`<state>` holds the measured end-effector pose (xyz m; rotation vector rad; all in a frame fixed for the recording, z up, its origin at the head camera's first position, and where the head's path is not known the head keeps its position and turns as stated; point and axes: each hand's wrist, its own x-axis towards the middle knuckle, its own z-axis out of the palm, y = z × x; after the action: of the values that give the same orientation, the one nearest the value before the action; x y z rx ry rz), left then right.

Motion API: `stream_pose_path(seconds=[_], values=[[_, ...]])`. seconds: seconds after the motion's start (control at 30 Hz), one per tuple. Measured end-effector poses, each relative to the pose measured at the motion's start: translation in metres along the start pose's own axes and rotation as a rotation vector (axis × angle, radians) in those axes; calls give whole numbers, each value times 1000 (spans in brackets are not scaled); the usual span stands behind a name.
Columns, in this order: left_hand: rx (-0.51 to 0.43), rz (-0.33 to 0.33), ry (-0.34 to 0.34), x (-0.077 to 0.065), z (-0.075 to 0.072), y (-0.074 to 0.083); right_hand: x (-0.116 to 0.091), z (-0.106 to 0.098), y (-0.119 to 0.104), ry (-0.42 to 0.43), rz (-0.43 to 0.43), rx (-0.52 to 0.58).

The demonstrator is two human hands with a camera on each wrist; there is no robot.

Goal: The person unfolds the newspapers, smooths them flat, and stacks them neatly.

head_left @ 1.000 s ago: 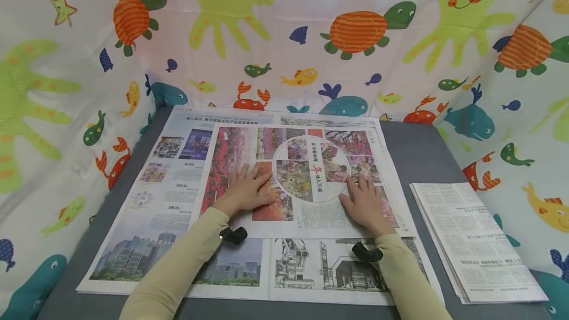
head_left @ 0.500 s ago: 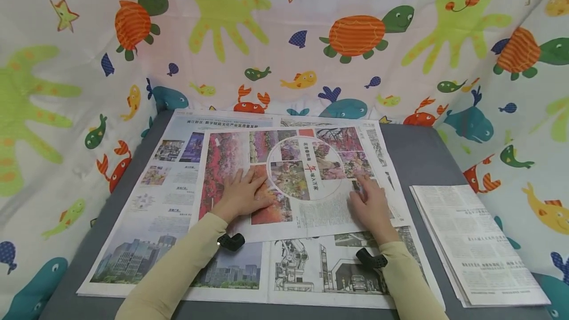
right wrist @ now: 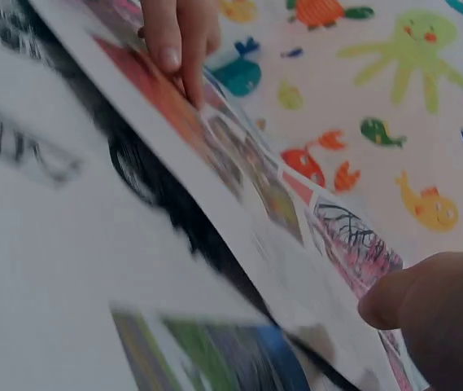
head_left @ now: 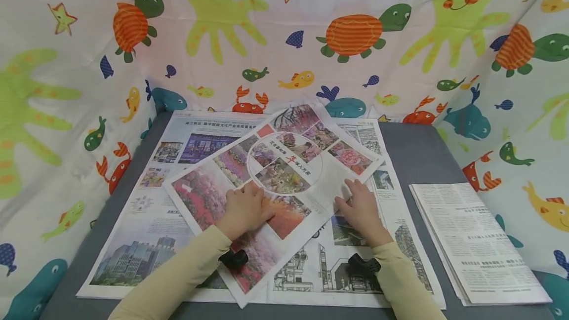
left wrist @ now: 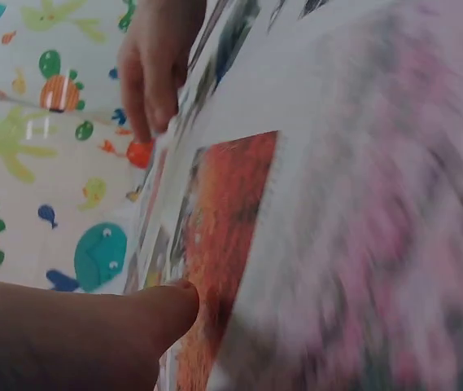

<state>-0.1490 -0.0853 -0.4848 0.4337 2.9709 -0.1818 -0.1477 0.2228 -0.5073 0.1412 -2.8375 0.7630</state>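
A loose newspaper sheet (head_left: 331, 186) with flower photos and a circular picture lies slanted over a larger spread newspaper (head_left: 133, 231). My left hand (head_left: 246, 210) rests on the loose sheet, its fingers bent downward beside the orange photo (left wrist: 235, 212). In the left wrist view its thumb (left wrist: 166, 314) lies by that photo. At the loose sheet's right-hand edge, my right hand (head_left: 362, 210) touches the paper with thumb and fingers apart. The right wrist view shows its thumb (right wrist: 426, 305) above the sheet; the other fingers are out of sight there. A dark gap lies under the sheet's edge.
A folded stack of newspapers (head_left: 475, 241) lies to the right on the grey table (head_left: 402, 144). A white curtain (head_left: 284, 23) printed with sea animals stands behind and along both sides. Each wrist wears a black device (head_left: 233, 259).
The loose sheet has turned counterclockwise on the spread newspaper, from nearly square to slanted. The left hand's fingers have bent more, and the right hand has shifted slightly toward the body.
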Motion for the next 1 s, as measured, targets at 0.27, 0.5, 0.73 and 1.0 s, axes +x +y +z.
stream_pose_path(seconds=[0.27, 0.5, 0.73, 1.0], values=[[-57, 67, 129, -5, -1, 30, 3, 10, -41, -164, -128, -62], [-39, 282, 200, -13, 6, 52, 7, 22, -60, -308, -160, -111], [-183, 395, 15, -16, 3, 51, 17, 28, -54, -375, -152, -120], [-364, 362, -74, 4, 13, 35, 30, 37, -45, -354, -118, -127]])
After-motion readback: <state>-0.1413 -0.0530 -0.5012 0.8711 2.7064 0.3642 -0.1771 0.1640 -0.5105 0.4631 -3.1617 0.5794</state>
